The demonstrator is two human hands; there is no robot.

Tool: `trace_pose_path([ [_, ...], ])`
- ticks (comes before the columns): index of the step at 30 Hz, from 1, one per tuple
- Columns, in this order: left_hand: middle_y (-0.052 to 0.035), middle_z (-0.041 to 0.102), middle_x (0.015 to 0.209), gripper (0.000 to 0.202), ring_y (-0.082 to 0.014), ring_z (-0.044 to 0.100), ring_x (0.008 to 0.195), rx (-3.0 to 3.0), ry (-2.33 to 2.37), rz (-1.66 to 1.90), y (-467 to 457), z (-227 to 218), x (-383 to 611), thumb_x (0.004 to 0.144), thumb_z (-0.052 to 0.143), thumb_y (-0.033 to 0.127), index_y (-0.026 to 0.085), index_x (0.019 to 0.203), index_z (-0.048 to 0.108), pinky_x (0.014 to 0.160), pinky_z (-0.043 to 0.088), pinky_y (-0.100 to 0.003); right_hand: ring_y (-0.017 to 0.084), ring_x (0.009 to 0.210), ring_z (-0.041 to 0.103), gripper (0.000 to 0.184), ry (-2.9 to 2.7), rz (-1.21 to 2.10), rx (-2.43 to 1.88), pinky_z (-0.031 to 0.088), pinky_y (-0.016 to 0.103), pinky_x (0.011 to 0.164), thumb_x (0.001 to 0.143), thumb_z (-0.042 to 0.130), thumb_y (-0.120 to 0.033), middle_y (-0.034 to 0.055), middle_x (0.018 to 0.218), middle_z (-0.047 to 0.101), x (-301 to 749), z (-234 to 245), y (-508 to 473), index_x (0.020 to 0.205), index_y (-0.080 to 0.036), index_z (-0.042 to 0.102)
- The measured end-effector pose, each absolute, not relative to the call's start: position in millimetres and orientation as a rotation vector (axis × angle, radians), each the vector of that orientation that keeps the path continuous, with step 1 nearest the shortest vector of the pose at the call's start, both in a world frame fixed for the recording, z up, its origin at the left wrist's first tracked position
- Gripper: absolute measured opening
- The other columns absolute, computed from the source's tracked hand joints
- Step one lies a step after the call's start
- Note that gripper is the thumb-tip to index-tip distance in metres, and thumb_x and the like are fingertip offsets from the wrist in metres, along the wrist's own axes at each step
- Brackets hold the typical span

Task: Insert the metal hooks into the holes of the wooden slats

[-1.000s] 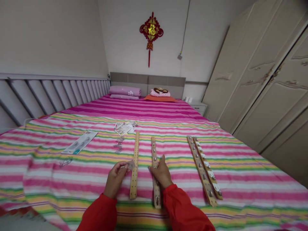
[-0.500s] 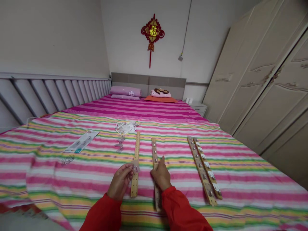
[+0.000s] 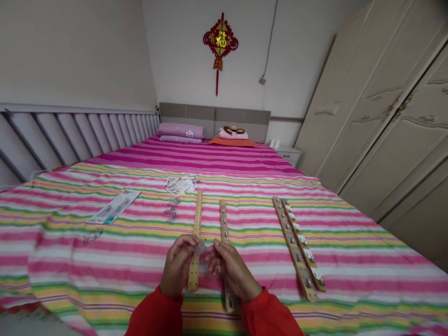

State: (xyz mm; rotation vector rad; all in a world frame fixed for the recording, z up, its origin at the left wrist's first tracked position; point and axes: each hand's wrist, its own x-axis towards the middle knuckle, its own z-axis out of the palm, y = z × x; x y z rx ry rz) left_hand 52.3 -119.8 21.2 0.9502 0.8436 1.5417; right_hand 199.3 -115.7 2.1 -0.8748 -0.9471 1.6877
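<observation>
Fingertips of the left hand [image 3: 177, 263] and right hand [image 3: 238, 270] pinch opposite edges of a small see-through plastic piece [image 3: 200, 248] — glossy, with a tiny metal fitting — in front of a pale wooden strip [image 3: 197, 219] whose visible holes are bare. The 3 others — the nearest hooked strip [image 3: 224, 219], the grey-hooked strip [image 3: 290, 239] and the white-hooked strip [image 3: 302, 240] — already carry rows; farther off, loose clear pieces [image 3: 172, 210] seem unused.
</observation>
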Motion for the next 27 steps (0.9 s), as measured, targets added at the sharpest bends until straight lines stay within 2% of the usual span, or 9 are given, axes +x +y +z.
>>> trace_pose_path([
  [5, -0.0061, 0.057, 0.077, 0.014, -0.0199, 0.053, 0.079, 1.379, 0.824, 1.492, -125, 22, 53, 0.069, 0.065, 0.031, 0.018, 0.068, 0.061, 0.071, 0.044, -0.03, 0.011, 0.041, 0.055, 0.033, -0.792, 1.777, -0.698, 0.039, 0.018, 0.038, 0.072, 0.07, -0.044, -0.0001, 0.048, 0.059, 204, 13, -118, 0.078, -0.013, 0.065],
  [11, -0.0049, 0.056, 0.079, 0.01, -0.0186, 0.053, 0.08, 1.363, 0.641, 1.313, -113, 14, 56, 0.075, 0.061, 0.026, 0.018, 0.071, 0.058, 0.078, 0.042, -0.031, 0.005, 0.036, 0.048, 0.024, -0.676, 1.863, -0.649, 0.037, 0.017, 0.036, 0.068, 0.075, -0.033, -0.0002, 0.057, 0.062, 214, 16, -111, 0.074, -0.011, 0.068],
  [15, -0.0046, 0.056, 0.079, 0.008, -0.0179, 0.053, 0.079, 1.342, 0.635, 1.199, -102, 15, 64, 0.073, 0.061, 0.022, 0.017, 0.068, 0.057, 0.074, 0.041, -0.028, 0.003, 0.037, 0.045, 0.015, -0.637, 1.905, -0.658, 0.035, 0.015, 0.037, 0.063, 0.077, -0.018, -0.002, 0.054, 0.059, 224, 17, -106, 0.069, -0.01, 0.066],
  [20, -0.0034, 0.059, 0.078, 0.003, -0.0165, 0.053, 0.079, 1.189, 0.702, 1.203, -92, 27, 77, 0.065, 0.062, 0.018, 0.016, 0.067, 0.06, 0.072, 0.041, -0.026, 0.006, 0.045, 0.055, 0.017, -0.601, 1.999, -0.632, 0.04, 0.015, 0.042, 0.063, 0.072, -0.01, 0.0002, 0.062, 0.064, 236, 13, -96, 0.079, -0.01, 0.067],
  [27, -0.0022, 0.064, 0.076, 0.025, -0.0126, 0.058, 0.068, 0.769, 0.921, 1.207, -64, 32, 93, 0.059, 0.071, 0.03, 0.016, 0.078, 0.065, 0.064, 0.045, -0.024, 0.01, 0.045, 0.061, 0.018, -0.484, 1.906, -0.692, 0.039, 0.014, 0.038, 0.057, 0.074, -0.009, -0.0019, 0.056, 0.062, 243, 8, -68, 0.072, -0.012, 0.063],
])
